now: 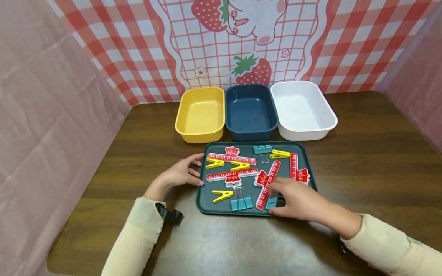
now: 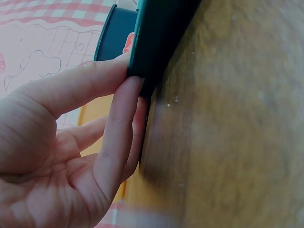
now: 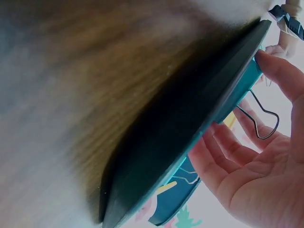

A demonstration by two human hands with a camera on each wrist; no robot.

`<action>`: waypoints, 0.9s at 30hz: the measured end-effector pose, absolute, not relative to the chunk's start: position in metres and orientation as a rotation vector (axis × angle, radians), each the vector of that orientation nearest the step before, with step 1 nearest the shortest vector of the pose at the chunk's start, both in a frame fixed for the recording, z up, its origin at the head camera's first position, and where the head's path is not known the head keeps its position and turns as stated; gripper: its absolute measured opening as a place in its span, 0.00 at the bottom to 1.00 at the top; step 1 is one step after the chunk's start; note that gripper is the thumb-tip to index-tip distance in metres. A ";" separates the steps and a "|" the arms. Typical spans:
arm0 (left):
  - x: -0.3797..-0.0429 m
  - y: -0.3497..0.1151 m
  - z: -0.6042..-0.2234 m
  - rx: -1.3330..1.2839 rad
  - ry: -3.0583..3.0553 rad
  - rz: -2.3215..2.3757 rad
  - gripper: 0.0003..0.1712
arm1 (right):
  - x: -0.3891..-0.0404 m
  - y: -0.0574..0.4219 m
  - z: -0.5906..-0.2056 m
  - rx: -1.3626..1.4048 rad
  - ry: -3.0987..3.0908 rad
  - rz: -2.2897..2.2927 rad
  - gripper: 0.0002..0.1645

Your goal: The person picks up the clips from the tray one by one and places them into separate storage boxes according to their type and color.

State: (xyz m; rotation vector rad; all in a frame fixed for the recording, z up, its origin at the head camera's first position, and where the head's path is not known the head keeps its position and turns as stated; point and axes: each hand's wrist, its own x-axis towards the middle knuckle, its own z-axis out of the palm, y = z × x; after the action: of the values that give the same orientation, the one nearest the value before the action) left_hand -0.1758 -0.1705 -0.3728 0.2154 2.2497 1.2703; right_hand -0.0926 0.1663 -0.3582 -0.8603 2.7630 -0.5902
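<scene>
My right hand [image 1: 300, 199] reaches over the tray's near right part, thumb and fingers pinching a teal binder clip [image 3: 243, 88] by its two ends. One wire handle [image 3: 259, 128] of that clip sticks out towards the palm. Left of the clip a red piano-pattern clip [image 1: 267, 186] lies slanted, close to the fingertips. At the dark green tray's [image 1: 214, 207] left edge, my left hand [image 1: 181, 172] holds the rim between thumb and fingertips. More red piano-pattern clips [image 1: 232, 156], yellow clothespins [image 1: 222, 195] and teal binder clips [image 1: 241, 204] lie spread over the tray.
Behind the tray stand a yellow bin [image 1: 201, 132], a dark blue bin [image 1: 251, 132] and a white bin [image 1: 305, 134], side by side. A checked strawberry cloth [image 1: 138, 38] hangs behind them. Pink cloth [image 1: 51, 115] flanks the wooden table [image 1: 373, 153].
</scene>
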 end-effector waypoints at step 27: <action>-0.177 -0.170 -0.376 0.192 2.239 1.298 0.52 | -0.112 0.175 -0.350 -0.695 2.508 -0.980 0.14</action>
State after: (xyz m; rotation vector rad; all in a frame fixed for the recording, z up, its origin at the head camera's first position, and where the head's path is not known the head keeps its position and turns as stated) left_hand -0.1773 -0.1703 -0.3757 0.1923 2.2385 1.2982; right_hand -0.1117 0.1752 -0.3504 -0.6952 2.5079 -0.9795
